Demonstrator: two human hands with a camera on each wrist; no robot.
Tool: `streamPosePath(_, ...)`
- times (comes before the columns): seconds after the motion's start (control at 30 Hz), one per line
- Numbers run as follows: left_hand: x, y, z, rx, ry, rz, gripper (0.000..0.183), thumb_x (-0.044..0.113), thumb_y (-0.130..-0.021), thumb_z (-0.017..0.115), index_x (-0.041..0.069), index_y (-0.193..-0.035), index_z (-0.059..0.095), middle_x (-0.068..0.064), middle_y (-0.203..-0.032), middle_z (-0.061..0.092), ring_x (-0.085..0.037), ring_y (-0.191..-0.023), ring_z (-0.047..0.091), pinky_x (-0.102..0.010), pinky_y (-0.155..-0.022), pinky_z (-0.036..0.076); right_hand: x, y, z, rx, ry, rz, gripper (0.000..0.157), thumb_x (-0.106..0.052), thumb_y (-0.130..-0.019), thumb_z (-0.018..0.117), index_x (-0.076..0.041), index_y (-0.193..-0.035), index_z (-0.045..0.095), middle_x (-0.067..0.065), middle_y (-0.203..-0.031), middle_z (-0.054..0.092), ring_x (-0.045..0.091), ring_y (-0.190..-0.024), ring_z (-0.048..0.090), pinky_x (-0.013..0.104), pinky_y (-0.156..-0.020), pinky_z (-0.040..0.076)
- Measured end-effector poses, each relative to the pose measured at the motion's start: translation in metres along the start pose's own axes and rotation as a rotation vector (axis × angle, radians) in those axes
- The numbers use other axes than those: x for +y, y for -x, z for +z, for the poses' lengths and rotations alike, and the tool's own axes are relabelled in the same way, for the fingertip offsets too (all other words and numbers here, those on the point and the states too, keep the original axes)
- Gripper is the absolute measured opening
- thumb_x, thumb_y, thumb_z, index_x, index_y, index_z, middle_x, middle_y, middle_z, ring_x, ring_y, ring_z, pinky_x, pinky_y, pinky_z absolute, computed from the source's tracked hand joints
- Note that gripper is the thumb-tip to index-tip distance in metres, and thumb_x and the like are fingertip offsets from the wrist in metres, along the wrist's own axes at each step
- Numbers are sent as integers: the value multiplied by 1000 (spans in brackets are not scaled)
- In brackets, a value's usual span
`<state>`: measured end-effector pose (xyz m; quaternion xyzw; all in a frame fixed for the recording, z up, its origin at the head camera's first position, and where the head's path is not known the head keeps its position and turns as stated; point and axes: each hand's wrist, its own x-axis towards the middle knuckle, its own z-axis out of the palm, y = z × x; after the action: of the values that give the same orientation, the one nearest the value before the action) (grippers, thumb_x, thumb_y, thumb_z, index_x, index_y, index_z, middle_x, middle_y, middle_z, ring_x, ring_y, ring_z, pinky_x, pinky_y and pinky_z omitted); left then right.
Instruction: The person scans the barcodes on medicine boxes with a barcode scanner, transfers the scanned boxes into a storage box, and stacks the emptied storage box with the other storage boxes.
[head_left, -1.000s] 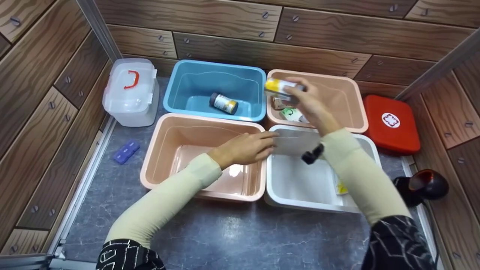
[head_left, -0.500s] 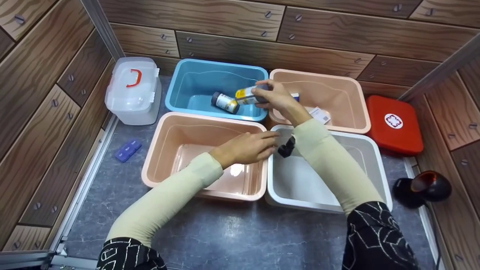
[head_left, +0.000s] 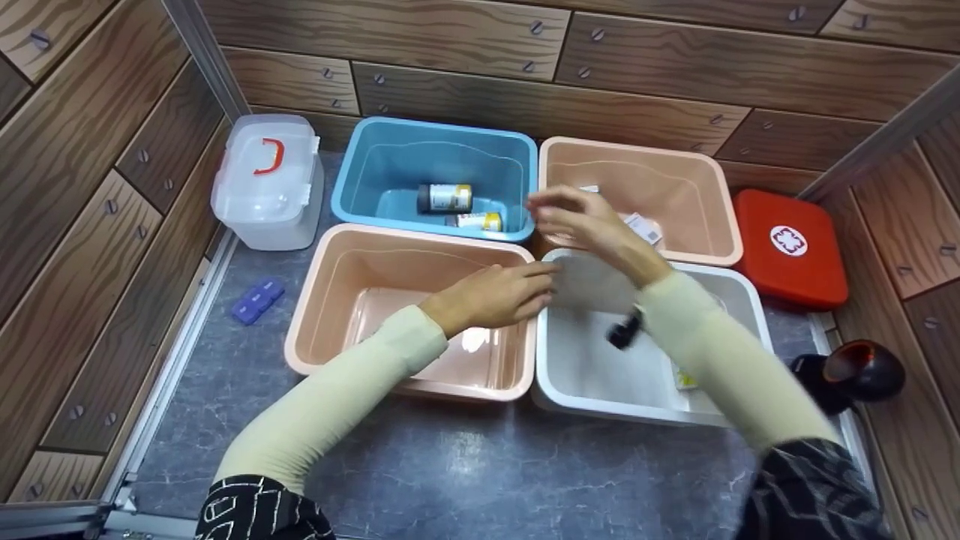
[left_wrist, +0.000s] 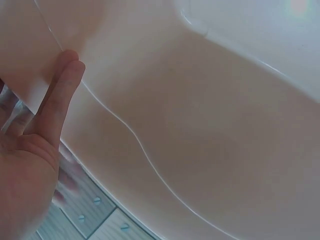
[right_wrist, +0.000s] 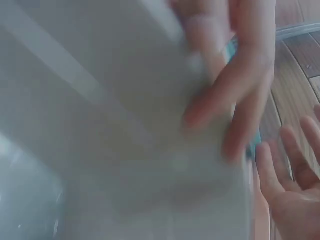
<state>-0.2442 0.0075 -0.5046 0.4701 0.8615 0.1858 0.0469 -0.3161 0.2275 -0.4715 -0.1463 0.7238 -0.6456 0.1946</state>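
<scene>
Two dark-capped bottles with white-and-yellow labels lie on their sides in the blue bin: a rear bottle and a front bottle, partly hidden by the front rim. My right hand holds nothing; its loosely bent fingers hover around the left side of the far peach bin, near the blue bin's right corner. In the right wrist view those fingers are blurred over the white bin. My left hand hangs with extended fingers over the near peach bin, its fingertips by the right rim.
Small boxes, including a white box, lie in the far peach bin. A yellow-and-white packet shows in the white bin. Around the bins stand a clear lidded box, a purple pill organizer, a red first-aid case and a black rounded device.
My right hand carried a bottle left from over the far peach bin and released it into the blue bin, then drew back right. The other bottle has turned there. My left hand stayed put.
</scene>
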Motion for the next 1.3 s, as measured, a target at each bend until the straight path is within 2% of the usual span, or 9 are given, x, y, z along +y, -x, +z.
streamPosePath(0.13, 1, -1, 0, -15, 18, -23, 39, 32, -117, 49, 12, -146, 66, -7, -171, 47, -31, -132, 69, -48, -107, 60, 5, 46, -37, -44, 133, 25, 44, -16, -109, 67, 3, -148, 60, 24, -147, 64, 25, -126, 73, 34, -108, 60)
streamPosePath(0.3, 1, -2, 1, -35, 28, -39, 41, 34, -118, 47, 11, -148, 64, -6, -173, 45, -29, -134, 67, -47, -108, 60, 5, 97, -80, -152, 323, 82, 40, -16, -111, 63, 0, -147, 62, 21, -143, 67, 24, -124, 73, 34, -104, 61)
streamPosePath(0.43, 1, -3, 0, -45, 45, -54, 42, 33, -118, 47, 10, -148, 64, -5, -174, 43, -29, -134, 67, -48, -110, 59, 6, 122, -103, -285, 504, 224, 44, -22, -109, 66, -6, -150, 63, 17, -150, 66, 23, -129, 69, 31, -104, 59)
streamPosePath(0.53, 2, -3, 0, -52, 54, -62, 41, 33, -117, 48, 11, -148, 65, -5, -175, 42, -29, -132, 69, -47, -111, 58, 14, 132, -114, -324, 697, 279, 45, -21, -106, 70, -4, -147, 65, 19, -147, 68, 31, -127, 70, 41, -105, 61)
streamPosePath(0.67, 3, -2, 0, -52, 45, -56, 42, 33, -118, 47, 12, -148, 65, -5, -174, 43, -30, -133, 68, -48, -111, 58, 31, 140, -119, -328, 1044, 262, 41, -18, -101, 76, 1, -138, 71, 23, -135, 74, 40, -120, 73, 60, -104, 59)
streamPosePath(0.77, 3, -2, -1, -46, 39, -52, 42, 33, -118, 47, 12, -149, 64, -5, -174, 43, -29, -137, 66, -49, -110, 59, 39, 143, -117, -370, 1192, 309, 45, -22, -99, 79, 2, -136, 72, 25, -135, 73, 45, -123, 70, 64, -106, 55)
streamPosePath(0.9, 3, -2, 0, -48, 44, -58, 42, 32, -117, 47, 12, -150, 64, -4, -174, 42, -29, -138, 65, -49, -110, 58, 47, 144, -111, -388, 1244, 431, 50, -21, -96, 82, 3, -138, 71, 27, -131, 73, 41, -111, 68, 60, -102, 57)
streamPosePath(1.03, 4, -2, -1, -52, 44, -61, 42, 32, -118, 47, 12, -150, 63, -4, -175, 42, -30, -136, 66, -49, -110, 58, 54, 141, -104, -370, 1352, 488, 47, -18, -91, 84, 1, -133, 74, 24, -119, 75, 33, -97, 63, 55, -95, 59)
streamPosePath(1.3, 3, -2, -1, -54, 41, -56, 43, 33, -118, 47, 14, -154, 60, -4, -174, 42, -30, -136, 67, -48, -112, 57, 59, 147, -93, -425, 1570, 445, 57, 1, -78, 81, -2, -134, 73, 25, -120, 70, 44, -108, 61, 65, -110, 51)
